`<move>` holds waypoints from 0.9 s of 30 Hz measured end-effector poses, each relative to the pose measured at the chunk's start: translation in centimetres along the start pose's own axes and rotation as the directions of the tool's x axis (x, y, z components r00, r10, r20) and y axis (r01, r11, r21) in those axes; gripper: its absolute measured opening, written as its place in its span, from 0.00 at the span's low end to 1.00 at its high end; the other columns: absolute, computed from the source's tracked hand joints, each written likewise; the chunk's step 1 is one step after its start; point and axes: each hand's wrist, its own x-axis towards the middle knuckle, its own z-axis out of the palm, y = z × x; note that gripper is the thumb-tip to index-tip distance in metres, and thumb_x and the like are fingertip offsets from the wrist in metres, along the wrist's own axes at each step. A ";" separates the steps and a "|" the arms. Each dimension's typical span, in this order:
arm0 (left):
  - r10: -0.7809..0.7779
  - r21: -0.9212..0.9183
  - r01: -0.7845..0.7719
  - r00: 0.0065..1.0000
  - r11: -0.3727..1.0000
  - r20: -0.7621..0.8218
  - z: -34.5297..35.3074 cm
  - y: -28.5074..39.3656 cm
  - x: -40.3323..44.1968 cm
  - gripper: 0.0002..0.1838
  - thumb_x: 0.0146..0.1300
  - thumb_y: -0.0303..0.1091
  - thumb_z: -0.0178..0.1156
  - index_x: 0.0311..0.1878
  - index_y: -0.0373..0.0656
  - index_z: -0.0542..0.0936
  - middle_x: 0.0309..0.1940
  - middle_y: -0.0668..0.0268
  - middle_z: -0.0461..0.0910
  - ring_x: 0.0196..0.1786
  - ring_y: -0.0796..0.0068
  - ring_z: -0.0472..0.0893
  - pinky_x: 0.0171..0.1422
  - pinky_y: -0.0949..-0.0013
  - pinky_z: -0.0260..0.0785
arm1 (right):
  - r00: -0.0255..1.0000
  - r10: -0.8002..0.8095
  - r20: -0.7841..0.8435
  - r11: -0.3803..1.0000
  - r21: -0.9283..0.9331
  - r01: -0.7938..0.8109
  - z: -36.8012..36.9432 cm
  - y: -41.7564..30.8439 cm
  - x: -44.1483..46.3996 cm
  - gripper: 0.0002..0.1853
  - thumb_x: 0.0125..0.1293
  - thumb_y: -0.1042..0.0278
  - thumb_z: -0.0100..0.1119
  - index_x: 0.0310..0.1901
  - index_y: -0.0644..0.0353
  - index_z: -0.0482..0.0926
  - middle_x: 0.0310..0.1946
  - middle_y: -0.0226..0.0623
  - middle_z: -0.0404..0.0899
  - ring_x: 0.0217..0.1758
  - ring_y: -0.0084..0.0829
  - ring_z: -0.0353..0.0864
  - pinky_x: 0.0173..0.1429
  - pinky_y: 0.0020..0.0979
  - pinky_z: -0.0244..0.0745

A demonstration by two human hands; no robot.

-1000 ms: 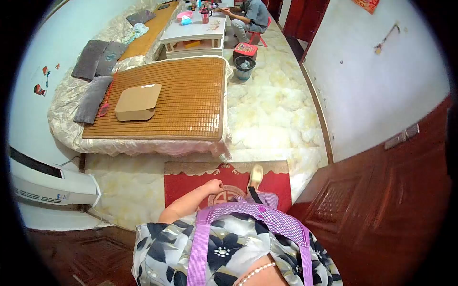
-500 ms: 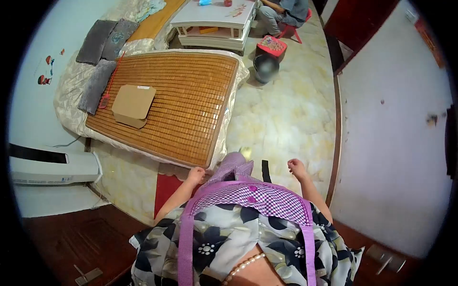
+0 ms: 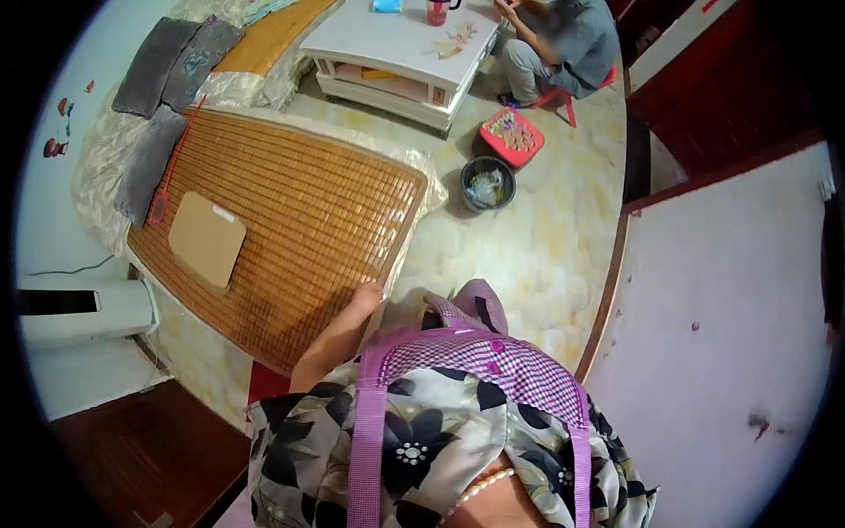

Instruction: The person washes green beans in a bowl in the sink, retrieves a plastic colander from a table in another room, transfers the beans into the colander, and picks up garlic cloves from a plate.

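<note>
My left hand (image 3: 368, 295) is at the front right edge of the bamboo mat (image 3: 308, 189) on the sofa bed, seen from above. Its fingers are curled closed, and whatever they may hold is hidden. I cannot tell whether it touches the mat. My right hand is out of view. A flat brown cardboard box (image 3: 207, 238) with a small white label lies on the mat, to the left of my left hand. I wear a purple checked apron (image 3: 475, 361) over a flowered top.
Ahead are a black bin (image 3: 487, 185) with a bag in it, a red stool (image 3: 512, 136) with small pieces on top, and a white coffee table (image 3: 387, 48). A seated person (image 3: 563, 48) is beside the table. A white wall (image 3: 704, 308) runs along the right.
My view has moved forward and turned, so the bin, stool and table are nearer. My right hand has dropped out of view. My left hand is now over the mat's edge.
</note>
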 end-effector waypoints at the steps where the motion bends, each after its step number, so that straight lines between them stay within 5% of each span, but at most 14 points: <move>1: 0.015 -0.016 -0.015 1.000 1.000 -0.019 0.4 2.8 2.2 0.08 0.56 0.32 0.52 0.32 0.39 0.78 0.27 0.60 0.77 0.30 0.69 0.77 0.34 0.65 0.69 | 0.999 -0.010 -0.035 0.999 0.041 0.011 -2.3 -0.1 1.4 0.19 0.55 0.52 0.51 0.41 0.58 0.78 0.35 0.46 0.79 0.40 0.42 0.78 0.44 0.35 0.72; 5: 0.191 0.079 -0.186 0.980 0.979 -0.062 -1.1 12.6 11.1 0.08 0.54 0.31 0.54 0.33 0.39 0.78 0.29 0.61 0.78 0.34 0.69 0.78 0.40 0.67 0.69 | 0.999 -0.049 0.024 0.998 -0.025 0.049 -9.5 0.0 11.7 0.20 0.55 0.52 0.51 0.40 0.59 0.78 0.35 0.46 0.79 0.39 0.43 0.78 0.43 0.36 0.72; 9: 0.114 0.013 -0.113 0.991 0.994 -0.069 -4.2 20.6 16.5 0.10 0.61 0.34 0.53 0.37 0.36 0.76 0.27 0.64 0.76 0.28 0.75 0.75 0.33 0.70 0.69 | 0.955 -0.251 0.160 0.929 -0.236 0.284 -17.6 -0.2 23.8 0.20 0.55 0.52 0.50 0.40 0.60 0.78 0.35 0.47 0.79 0.38 0.44 0.78 0.42 0.37 0.72; 10: 0.053 -0.196 -0.069 0.995 0.978 -0.088 -4.7 22.2 17.7 0.08 0.60 0.32 0.53 0.36 0.37 0.77 0.27 0.64 0.76 0.28 0.75 0.75 0.30 0.71 0.69 | 0.949 -0.276 0.152 0.910 -0.277 0.309 -20.5 -2.8 26.2 0.20 0.55 0.52 0.50 0.40 0.60 0.78 0.35 0.47 0.79 0.38 0.44 0.78 0.42 0.37 0.72; 12: 0.035 -0.153 -0.055 0.992 0.987 -0.125 -9.1 27.2 20.3 0.08 0.60 0.31 0.53 0.37 0.36 0.76 0.27 0.64 0.76 0.28 0.75 0.75 0.29 0.73 0.69 | 0.979 -0.187 0.086 0.926 -0.317 0.205 -28.0 -13.9 26.9 0.15 0.59 0.58 0.52 0.42 0.59 0.77 0.35 0.40 0.79 0.39 0.35 0.77 0.47 0.33 0.70; 13: 0.029 -0.149 -0.050 0.990 0.988 -0.140 -11.0 30.4 21.4 0.08 0.60 0.31 0.53 0.37 0.36 0.75 0.28 0.64 0.76 0.28 0.75 0.75 0.28 0.73 0.69 | 0.978 -0.208 -0.015 0.952 -0.232 0.199 -30.8 -18.0 27.6 0.13 0.60 0.63 0.51 0.44 0.60 0.75 0.35 0.38 0.78 0.37 0.32 0.76 0.43 0.30 0.71; 15: -0.103 -0.509 -0.021 0.971 0.861 -0.214 -14.6 35.9 24.3 0.08 0.62 0.31 0.51 0.40 0.38 0.74 0.27 0.65 0.75 0.26 0.76 0.74 0.24 0.75 0.67 | 0.975 -0.165 -0.147 0.964 0.185 0.191 -34.1 -23.9 29.1 0.12 0.59 0.64 0.52 0.38 0.64 0.76 0.33 0.47 0.79 0.35 0.39 0.79 0.39 0.35 0.72; 18: -0.152 -0.511 -0.066 0.916 0.857 -0.372 -21.6 45.1 30.3 0.07 0.61 0.26 0.48 0.40 0.41 0.74 0.29 0.64 0.75 0.25 0.74 0.73 0.24 0.72 0.68 | 0.980 -0.167 -0.110 0.921 0.337 0.194 -37.1 -26.5 34.2 0.13 0.60 0.64 0.52 0.41 0.64 0.75 0.31 0.44 0.79 0.33 0.34 0.79 0.37 0.32 0.72; 21: 0.027 -0.533 -0.262 0.913 0.804 -0.408 -30.7 50.2 45.4 0.07 0.62 0.30 0.48 0.42 0.43 0.73 0.29 0.65 0.75 0.27 0.74 0.75 0.25 0.71 0.70 | 0.939 -0.285 -0.191 0.953 0.052 0.300 -37.9 -24.3 41.2 0.13 0.60 0.64 0.52 0.43 0.64 0.75 0.31 0.39 0.78 0.32 0.30 0.77 0.37 0.30 0.72; 23: 0.026 -0.494 -0.291 0.880 0.819 -0.475 -35.6 60.1 49.1 0.08 0.62 0.33 0.49 0.43 0.44 0.73 0.31 0.64 0.75 0.29 0.73 0.76 0.27 0.70 0.71 | 0.965 -0.190 -0.182 0.975 0.082 0.208 -39.2 -27.4 44.9 0.14 0.60 0.63 0.52 0.43 0.63 0.75 0.31 0.39 0.78 0.32 0.30 0.77 0.37 0.30 0.72; 27: 0.115 -0.706 -0.346 0.928 0.618 -0.353 -44.0 76.4 63.5 0.11 0.61 0.25 0.45 0.46 0.41 0.69 0.37 0.60 0.75 0.31 0.70 0.77 0.32 0.71 0.72 | 0.984 -0.027 -0.175 0.985 0.164 0.057 -42.4 -37.2 52.9 0.14 0.61 0.62 0.52 0.43 0.63 0.75 0.31 0.38 0.78 0.33 0.29 0.77 0.38 0.30 0.71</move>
